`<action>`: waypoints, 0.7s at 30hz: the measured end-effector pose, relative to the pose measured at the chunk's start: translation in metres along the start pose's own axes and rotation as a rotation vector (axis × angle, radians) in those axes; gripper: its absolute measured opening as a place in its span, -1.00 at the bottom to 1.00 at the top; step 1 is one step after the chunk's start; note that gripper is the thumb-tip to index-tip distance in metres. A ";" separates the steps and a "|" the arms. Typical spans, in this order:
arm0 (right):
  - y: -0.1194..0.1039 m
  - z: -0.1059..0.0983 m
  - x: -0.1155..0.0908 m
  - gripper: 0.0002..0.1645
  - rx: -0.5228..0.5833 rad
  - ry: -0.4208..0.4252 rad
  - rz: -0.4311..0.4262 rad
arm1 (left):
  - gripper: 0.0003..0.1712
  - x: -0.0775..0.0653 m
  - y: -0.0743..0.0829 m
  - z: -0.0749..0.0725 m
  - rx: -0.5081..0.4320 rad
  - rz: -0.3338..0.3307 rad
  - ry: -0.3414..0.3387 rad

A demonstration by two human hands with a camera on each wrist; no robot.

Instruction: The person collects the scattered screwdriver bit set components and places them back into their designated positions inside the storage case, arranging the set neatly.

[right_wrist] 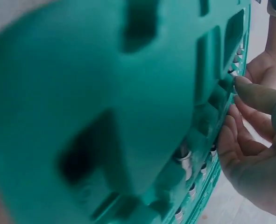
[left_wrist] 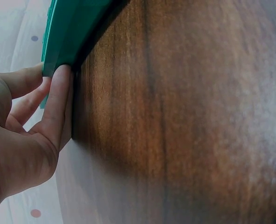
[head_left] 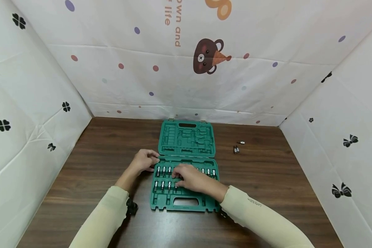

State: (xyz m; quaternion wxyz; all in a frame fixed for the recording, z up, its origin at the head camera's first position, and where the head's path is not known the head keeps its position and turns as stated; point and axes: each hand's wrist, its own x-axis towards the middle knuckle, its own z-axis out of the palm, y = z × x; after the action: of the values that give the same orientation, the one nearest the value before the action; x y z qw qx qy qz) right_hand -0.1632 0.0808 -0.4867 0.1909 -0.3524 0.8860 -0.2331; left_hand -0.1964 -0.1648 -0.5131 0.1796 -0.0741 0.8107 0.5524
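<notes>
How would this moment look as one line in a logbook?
left hand: touching green case | right hand: at socket bits | lid: open | loose bits: on table, right of case

Smooth plastic case point(head_left: 159, 200), shiny metal bits point(head_left: 163, 186)

Pale yellow sleeves point(head_left: 102, 215), dark lettering point(head_left: 255, 202); black wrist device point(head_left: 131, 206)

Left grip point(head_left: 146, 160) extends forward, while right grip point(head_left: 190, 176), palm down, angles leftward, fingers bent.
</notes>
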 end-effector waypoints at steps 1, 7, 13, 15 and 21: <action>-0.001 0.000 0.001 -0.74 0.001 -0.005 0.012 | -0.73 0.000 0.000 0.000 0.001 -0.001 -0.001; -0.004 -0.002 0.004 -0.73 0.015 -0.025 0.066 | -0.73 0.000 0.000 0.001 -0.009 -0.002 -0.007; -0.005 -0.002 0.006 -0.72 0.019 -0.016 0.057 | -0.73 0.000 -0.001 0.000 -0.008 -0.009 -0.005; -0.006 -0.003 0.006 -0.72 0.017 -0.015 0.055 | -0.73 0.000 -0.001 0.000 -0.011 -0.007 -0.006; -0.012 -0.008 0.008 -0.72 0.027 -0.026 0.088 | -0.74 0.001 0.000 0.000 -0.004 0.001 -0.009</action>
State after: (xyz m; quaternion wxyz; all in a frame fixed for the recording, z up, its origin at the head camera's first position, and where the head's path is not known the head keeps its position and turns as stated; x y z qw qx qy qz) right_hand -0.1663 0.0695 -0.4750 0.2173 -0.3136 0.8949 -0.2316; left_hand -0.1969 -0.1650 -0.5131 0.1830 -0.0716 0.8088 0.5543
